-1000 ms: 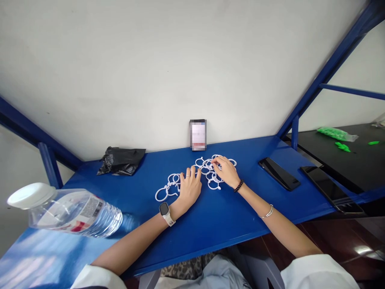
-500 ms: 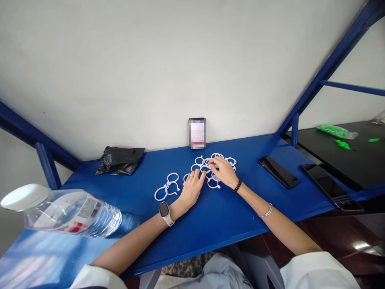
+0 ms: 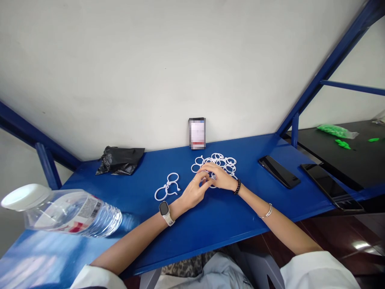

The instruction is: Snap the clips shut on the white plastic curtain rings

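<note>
My left hand [image 3: 195, 190] and my right hand [image 3: 219, 176] meet over the blue table, fingertips curled together in a pinch. Between them they grip a white plastic ring, mostly hidden behind the fingers. Just beyond my right hand lies a loose pile of white plastic rings [image 3: 231, 161], several overlapping, some with small knobs on their rims. Left of my left hand, a small linked group of white rings [image 3: 161, 194] rests flat on the table, one of them with a gap in its rim.
A phone [image 3: 197, 134] with a blurred screen leans on the wall. The black plastic bag [image 3: 122, 160] sits at the back left, a large water bottle [image 3: 75, 212] nearer me. Two dark phones [image 3: 279, 171] lie right. Green pieces [image 3: 337, 131] are on the neighbouring black table.
My right hand has come from the pile toward me and to the left, joining my left hand. The ring beside my left fingers no longer shows on the table.
</note>
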`<state>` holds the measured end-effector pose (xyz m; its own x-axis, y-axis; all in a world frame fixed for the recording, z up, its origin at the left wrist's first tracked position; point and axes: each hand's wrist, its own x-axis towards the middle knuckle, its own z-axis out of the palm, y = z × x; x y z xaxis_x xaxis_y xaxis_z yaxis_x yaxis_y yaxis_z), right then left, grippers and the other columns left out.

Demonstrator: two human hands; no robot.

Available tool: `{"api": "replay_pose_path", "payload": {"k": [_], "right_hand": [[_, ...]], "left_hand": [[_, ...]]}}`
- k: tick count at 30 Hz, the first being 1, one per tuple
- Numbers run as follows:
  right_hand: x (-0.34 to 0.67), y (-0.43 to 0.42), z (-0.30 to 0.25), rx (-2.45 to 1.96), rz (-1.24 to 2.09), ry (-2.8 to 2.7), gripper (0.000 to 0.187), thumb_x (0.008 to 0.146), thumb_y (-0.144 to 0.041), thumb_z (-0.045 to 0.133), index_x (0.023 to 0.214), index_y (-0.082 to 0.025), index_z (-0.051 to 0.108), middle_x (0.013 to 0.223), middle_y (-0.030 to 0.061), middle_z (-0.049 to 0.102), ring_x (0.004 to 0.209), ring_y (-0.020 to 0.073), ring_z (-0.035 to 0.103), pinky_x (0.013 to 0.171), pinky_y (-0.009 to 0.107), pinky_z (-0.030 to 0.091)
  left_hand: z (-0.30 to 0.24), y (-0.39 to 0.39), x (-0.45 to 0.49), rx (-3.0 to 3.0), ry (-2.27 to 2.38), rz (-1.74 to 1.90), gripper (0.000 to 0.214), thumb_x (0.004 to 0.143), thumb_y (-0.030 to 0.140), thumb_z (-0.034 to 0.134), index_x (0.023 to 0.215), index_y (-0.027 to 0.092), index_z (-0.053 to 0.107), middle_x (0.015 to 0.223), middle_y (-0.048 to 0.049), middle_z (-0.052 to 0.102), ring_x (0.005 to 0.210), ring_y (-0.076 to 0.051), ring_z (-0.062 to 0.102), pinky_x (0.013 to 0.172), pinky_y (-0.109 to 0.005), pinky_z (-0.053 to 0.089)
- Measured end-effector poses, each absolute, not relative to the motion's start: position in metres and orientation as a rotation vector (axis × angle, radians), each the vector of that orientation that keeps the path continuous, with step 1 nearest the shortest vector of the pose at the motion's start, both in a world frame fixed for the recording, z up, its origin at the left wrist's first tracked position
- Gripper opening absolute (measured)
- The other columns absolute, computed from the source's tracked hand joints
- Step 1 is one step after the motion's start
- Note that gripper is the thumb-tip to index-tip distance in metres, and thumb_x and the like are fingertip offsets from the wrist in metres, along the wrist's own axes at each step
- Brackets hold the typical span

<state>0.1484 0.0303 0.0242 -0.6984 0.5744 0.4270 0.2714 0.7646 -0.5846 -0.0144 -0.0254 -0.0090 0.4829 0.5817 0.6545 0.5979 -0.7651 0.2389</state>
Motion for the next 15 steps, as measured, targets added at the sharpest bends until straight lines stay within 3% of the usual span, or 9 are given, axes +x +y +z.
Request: {"api": "replay_pose_path", "payload": {"k": [3, 7, 10, 15], "right_hand": [[0.146, 0.029, 0.024, -0.723, 0.733, -2.304, 0.013, 0.088, -0.026, 0.052, 0.089, -0.020, 0.064, 0.089, 0.0062, 0.063, 0.082, 0.0203, 0.058, 0.074, 0.034, 0.048], [0.147, 0.031, 0.025, -0.870, 1.040, -2.084, 0.021, 0.088, -0.035, 0.051, 0.082, -0.018, 0.062, 0.079, 0.0036, 0.061, 0.068, 0.0161, 0.058, 0.062, 0.029, 0.048], [0.148, 0.031, 0.027, -0.905, 1.252, -1.919, 0.026, 0.087, -0.042, 0.053, 0.085, -0.017, 0.062, 0.078, 0.0032, 0.062, 0.064, 0.0145, 0.058, 0.060, 0.027, 0.048], [0.148, 0.030, 0.030, -0.895, 1.237, -1.901, 0.026, 0.086, -0.042, 0.055, 0.082, -0.018, 0.062, 0.078, 0.0027, 0.061, 0.067, 0.0146, 0.057, 0.060, 0.026, 0.046]], "left_hand": [[-0.006, -0.021, -0.016, -2.559, -1.176, -1.482, 0.026, 0.092, 0.009, 0.032, 0.103, 0.021, 0.052, 0.108, -0.0085, 0.047, 0.098, -0.017, 0.054, 0.082, -0.032, 0.050], [-0.003, -0.012, -0.020, -2.401, -1.434, -1.767, 0.018, 0.092, 0.013, 0.038, 0.098, 0.020, 0.053, 0.102, -0.0075, 0.050, 0.099, -0.018, 0.053, 0.083, -0.034, 0.048], [-0.003, -0.007, -0.022, -2.447, -1.544, -1.891, 0.016, 0.092, 0.016, 0.039, 0.096, 0.020, 0.055, 0.097, -0.0057, 0.055, 0.089, -0.016, 0.056, 0.076, -0.030, 0.048], [-0.004, -0.007, -0.020, -2.653, -1.549, -1.878, 0.015, 0.091, 0.020, 0.042, 0.093, 0.019, 0.057, 0.088, -0.0034, 0.060, 0.078, -0.014, 0.057, 0.071, -0.027, 0.046]]}}
